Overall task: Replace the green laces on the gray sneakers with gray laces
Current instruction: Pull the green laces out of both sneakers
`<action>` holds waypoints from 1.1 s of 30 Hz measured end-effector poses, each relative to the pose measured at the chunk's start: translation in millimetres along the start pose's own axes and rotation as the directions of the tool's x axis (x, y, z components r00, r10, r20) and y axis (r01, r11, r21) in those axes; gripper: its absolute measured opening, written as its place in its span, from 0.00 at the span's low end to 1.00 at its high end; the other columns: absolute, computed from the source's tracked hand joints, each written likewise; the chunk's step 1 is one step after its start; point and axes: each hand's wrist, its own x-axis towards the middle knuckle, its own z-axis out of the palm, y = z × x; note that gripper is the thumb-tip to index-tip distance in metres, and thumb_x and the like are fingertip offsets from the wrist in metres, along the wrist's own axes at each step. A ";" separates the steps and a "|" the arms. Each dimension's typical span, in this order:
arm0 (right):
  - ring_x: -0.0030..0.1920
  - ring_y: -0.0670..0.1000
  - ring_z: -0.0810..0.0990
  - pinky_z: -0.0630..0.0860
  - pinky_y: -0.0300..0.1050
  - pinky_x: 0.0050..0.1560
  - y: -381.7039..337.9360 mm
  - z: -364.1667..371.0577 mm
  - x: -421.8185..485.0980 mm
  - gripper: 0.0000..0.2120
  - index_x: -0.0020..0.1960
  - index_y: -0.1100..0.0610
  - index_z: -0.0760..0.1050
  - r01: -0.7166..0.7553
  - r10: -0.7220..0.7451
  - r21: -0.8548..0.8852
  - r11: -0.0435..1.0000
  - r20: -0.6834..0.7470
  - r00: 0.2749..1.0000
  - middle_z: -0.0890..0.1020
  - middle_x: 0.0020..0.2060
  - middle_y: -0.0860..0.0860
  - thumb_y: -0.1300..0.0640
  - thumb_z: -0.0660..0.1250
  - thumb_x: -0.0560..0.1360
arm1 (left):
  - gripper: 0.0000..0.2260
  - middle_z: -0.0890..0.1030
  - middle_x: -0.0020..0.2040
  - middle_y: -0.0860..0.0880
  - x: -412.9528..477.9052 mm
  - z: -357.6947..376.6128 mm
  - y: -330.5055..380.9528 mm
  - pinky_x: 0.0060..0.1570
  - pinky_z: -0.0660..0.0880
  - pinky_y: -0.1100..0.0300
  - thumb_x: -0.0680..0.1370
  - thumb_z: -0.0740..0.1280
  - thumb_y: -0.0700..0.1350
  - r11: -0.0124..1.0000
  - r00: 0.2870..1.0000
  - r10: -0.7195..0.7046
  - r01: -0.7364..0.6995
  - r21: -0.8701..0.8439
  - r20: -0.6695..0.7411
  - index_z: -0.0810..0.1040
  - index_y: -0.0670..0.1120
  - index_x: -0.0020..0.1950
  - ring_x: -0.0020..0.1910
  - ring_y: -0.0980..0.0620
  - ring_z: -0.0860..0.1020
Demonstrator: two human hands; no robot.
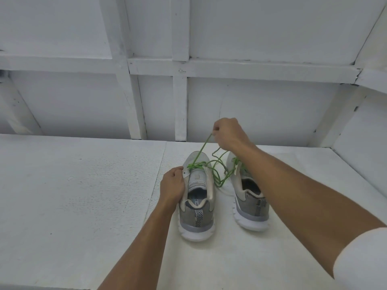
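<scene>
White sleeve [360, 258] first, then forearm: our right hand [228, 133] is raised beyond the toes, its fingers [216, 129] pinching a strand of green lace [217, 166]. Our left hand [172, 183] curls its fingers [178, 169] on the eyelet edge of the left sneaker [195, 212], bracing it. We judge the cord light, limp and apt to snag, best taken near the eyelet. Slack loops lie tangled between this shoe and the right sneaker [251, 206] on the white bench [73, 195], ready to catch. No gray laces show.
</scene>
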 end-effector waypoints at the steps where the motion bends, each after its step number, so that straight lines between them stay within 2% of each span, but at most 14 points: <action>1: 0.44 0.58 0.80 0.79 0.49 0.47 3.1 -5.7 1.2 0.10 0.47 0.60 0.81 -0.013 0.014 0.026 1.000 -0.015 1.000 0.79 0.48 0.57 0.64 0.61 0.77 | 0.17 0.77 0.64 0.46 0.0 -0.1 -0.1 0.57 0.66 0.61 0.82 0.53 0.42 1.000 1.000 0.003 -0.003 -0.007 -0.002 0.77 0.43 0.65 0.60 0.50 0.73; 3: 0.45 0.58 0.80 0.79 0.48 0.46 10.4 -15.3 3.4 0.11 0.47 0.61 0.81 -0.041 0.046 0.088 0.995 -0.055 0.997 0.80 0.49 0.58 0.66 0.60 0.76 | 0.17 0.78 0.63 0.46 0.1 -0.1 -0.2 0.56 0.66 0.61 0.82 0.53 0.41 1.000 1.000 0.007 -0.007 -0.011 -0.002 0.78 0.43 0.64 0.57 0.52 0.72; 7: 0.44 0.57 0.81 0.76 0.44 0.41 22.3 -24.6 7.9 0.12 0.47 0.63 0.80 -0.100 0.124 0.204 0.974 -0.108 0.986 0.80 0.48 0.57 0.68 0.58 0.76 | 0.17 0.78 0.64 0.46 0.9 -0.1 -1.6 0.59 0.67 0.60 0.82 0.54 0.42 1.000 1.000 -0.002 0.002 -0.014 -0.003 0.78 0.43 0.64 0.61 0.49 0.73; 12: 0.43 0.56 0.83 0.80 0.48 0.47 32.6 -30.6 14.5 0.10 0.43 0.59 0.78 -0.161 0.226 0.326 0.932 -0.174 0.958 0.80 0.46 0.57 0.66 0.59 0.77 | 0.17 0.78 0.64 0.47 1.4 1.3 -0.6 0.59 0.66 0.61 0.82 0.54 0.42 1.000 1.000 0.001 -0.001 0.016 0.003 0.78 0.44 0.64 0.63 0.48 0.73; 15: 0.42 0.54 0.82 0.78 0.44 0.43 35.8 -32.3 17.2 0.09 0.43 0.59 0.78 -0.170 0.251 0.342 0.924 -0.209 0.945 0.80 0.47 0.57 0.65 0.60 0.78 | 0.16 0.78 0.64 0.46 1.9 1.7 -2.2 0.59 0.67 0.60 0.82 0.54 0.43 1.000 1.000 0.008 -0.008 0.014 0.009 0.78 0.45 0.63 0.62 0.48 0.73; 17: 0.41 0.53 0.82 0.74 0.39 0.37 34.8 -31.6 16.1 0.09 0.44 0.59 0.78 -0.175 0.258 0.339 0.924 -0.219 0.941 0.81 0.47 0.57 0.63 0.61 0.78 | 0.16 0.79 0.63 0.46 1.2 1.4 -1.7 0.59 0.67 0.59 0.82 0.54 0.43 1.000 1.000 0.008 -0.008 0.015 0.010 0.79 0.44 0.63 0.62 0.48 0.74; 19: 0.40 0.52 0.80 0.71 0.39 0.35 32.2 -27.8 11.1 0.09 0.46 0.61 0.79 -0.172 0.230 0.287 0.942 -0.181 0.956 0.81 0.46 0.57 0.62 0.61 0.78 | 0.17 0.79 0.62 0.47 1.7 1.4 -1.7 0.58 0.68 0.59 0.82 0.54 0.43 1.000 1.000 0.008 -0.008 0.014 0.017 0.79 0.44 0.63 0.60 0.48 0.74; 23: 0.40 0.54 0.79 0.77 0.45 0.41 27.2 -6.9 -9.2 0.09 0.48 0.65 0.80 -0.170 0.170 0.104 0.980 0.014 0.985 0.82 0.46 0.58 0.63 0.62 0.76 | 0.17 0.79 0.62 0.47 1.6 0.4 -0.8 0.60 0.69 0.56 0.82 0.54 0.44 1.000 1.000 0.002 -0.003 0.023 0.032 0.80 0.45 0.62 0.59 0.48 0.75; 26: 0.44 0.56 0.81 0.81 0.49 0.46 22.6 11.0 -24.0 0.10 0.50 0.65 0.81 -0.133 0.146 -0.077 0.988 0.208 0.967 0.82 0.47 0.58 0.65 0.63 0.73 | 0.17 0.80 0.60 0.47 2.8 -1.1 -0.1 0.60 0.72 0.53 0.82 0.54 0.45 1.000 0.998 0.003 -0.005 0.021 0.062 0.80 0.46 0.61 0.58 0.47 0.75; 28: 0.42 0.55 0.80 0.80 0.47 0.42 18.1 16.8 -30.8 0.11 0.52 0.64 0.80 -0.081 0.131 -0.170 0.982 0.311 0.941 0.82 0.48 0.57 0.66 0.63 0.72 | 0.16 0.81 0.56 0.48 3.5 -2.8 1.9 0.60 0.73 0.51 0.82 0.55 0.46 1.000 0.995 -0.011 0.009 0.025 0.102 0.82 0.47 0.58 0.56 0.47 0.76; 30: 0.43 0.54 0.80 0.75 0.44 0.39 12.9 16.8 -34.8 0.11 0.53 0.63 0.80 -0.016 0.100 -0.224 0.975 0.369 0.924 0.82 0.49 0.56 0.64 0.64 0.72 | 0.15 0.80 0.49 0.48 7.5 -4.8 2.9 0.55 0.73 0.52 0.81 0.55 0.47 0.999 0.989 -0.031 0.029 0.021 0.147 0.82 0.48 0.50 0.49 0.48 0.76; 33: 0.50 0.56 0.81 0.77 0.46 0.45 6.5 13.2 -37.0 0.11 0.54 0.61 0.79 0.044 0.036 -0.221 0.974 0.350 0.936 0.81 0.51 0.55 0.59 0.64 0.74 | 0.11 0.75 0.40 0.46 12.2 -9.2 9.2 0.44 0.69 0.55 0.74 0.57 0.53 0.997 0.977 -0.079 0.079 0.007 0.201 0.75 0.48 0.42 0.41 0.50 0.72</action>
